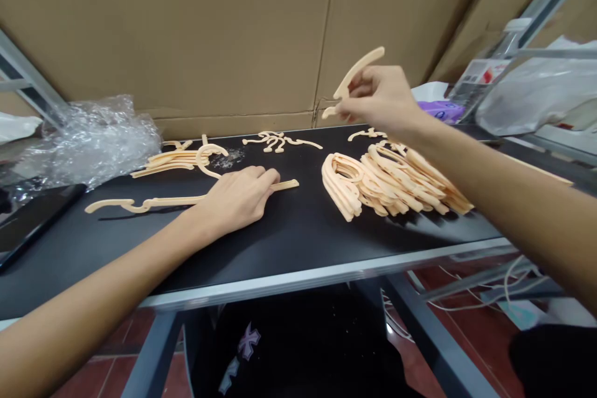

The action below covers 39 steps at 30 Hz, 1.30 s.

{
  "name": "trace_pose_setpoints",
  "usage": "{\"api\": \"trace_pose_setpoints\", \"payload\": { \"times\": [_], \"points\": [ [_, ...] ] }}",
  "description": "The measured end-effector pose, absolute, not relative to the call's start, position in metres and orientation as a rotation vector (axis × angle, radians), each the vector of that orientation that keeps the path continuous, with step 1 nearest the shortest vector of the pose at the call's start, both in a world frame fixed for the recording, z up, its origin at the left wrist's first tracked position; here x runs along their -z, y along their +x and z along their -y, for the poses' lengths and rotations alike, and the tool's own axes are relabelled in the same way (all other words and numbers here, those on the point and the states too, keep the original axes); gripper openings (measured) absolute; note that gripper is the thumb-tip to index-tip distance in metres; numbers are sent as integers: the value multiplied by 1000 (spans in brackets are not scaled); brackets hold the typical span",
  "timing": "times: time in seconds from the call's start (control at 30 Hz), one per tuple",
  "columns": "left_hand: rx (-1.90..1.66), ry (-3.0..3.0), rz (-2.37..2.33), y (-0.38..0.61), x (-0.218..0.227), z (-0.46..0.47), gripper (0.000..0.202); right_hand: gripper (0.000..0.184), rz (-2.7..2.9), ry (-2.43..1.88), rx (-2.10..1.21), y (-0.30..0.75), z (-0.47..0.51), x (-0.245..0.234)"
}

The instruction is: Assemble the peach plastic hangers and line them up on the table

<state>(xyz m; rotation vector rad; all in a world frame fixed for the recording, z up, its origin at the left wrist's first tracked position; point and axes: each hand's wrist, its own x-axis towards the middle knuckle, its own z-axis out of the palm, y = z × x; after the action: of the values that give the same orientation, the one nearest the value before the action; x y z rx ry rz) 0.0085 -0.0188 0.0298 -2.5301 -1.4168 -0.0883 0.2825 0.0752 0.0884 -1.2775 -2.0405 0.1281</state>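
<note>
Hanger (175, 201), beige, lies on the black tabletop (289, 249) beneath the left hand (242, 196), whose fingers are curled over its bar; one bar end projects beyond them. Right hand (380, 96), raised, has thumb and fingers pinched on a curved piece (361, 69), which extends above the fingertips. Heap of beige parts (392, 183) sits below the right hand, its far end partly obscured by the right forearm. Loose parts (275, 140) lie behind, near the cardboard (209, 31). Clear plastic wrap (100, 140) is at left. Bottle label (482, 71) and purple packet (438, 111) carry markings, illegible.
</note>
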Motion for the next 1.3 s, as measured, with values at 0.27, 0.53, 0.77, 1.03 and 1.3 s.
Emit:
{"api": "trace_pose_setpoints", "payload": {
  "times": [0.27, 0.53, 0.77, 1.03, 1.3],
  "points": [
    [8, -2558, 1425, 5, -33, 19, 42, 70, 1904, -1019, -766, 224, -34, -77],
    [120, -2583, 1393, -2, -27, 13, 28, 46, 1983, -1038, -712, 223, -30, -63],
    [292, -2632, 1451, -5, -22, 9, 18, 85, 1980, -1056, -578, 226, -28, -59],
    [358, -2720, 1442, -6, -23, 6, 11, 30, 2078, -972, -694, 221, -29, -54],
    [383, -2738, 1437, -4, -26, 6, 10, 27, 2107, -1081, -590, 218, -27, -54]
  ]
}}
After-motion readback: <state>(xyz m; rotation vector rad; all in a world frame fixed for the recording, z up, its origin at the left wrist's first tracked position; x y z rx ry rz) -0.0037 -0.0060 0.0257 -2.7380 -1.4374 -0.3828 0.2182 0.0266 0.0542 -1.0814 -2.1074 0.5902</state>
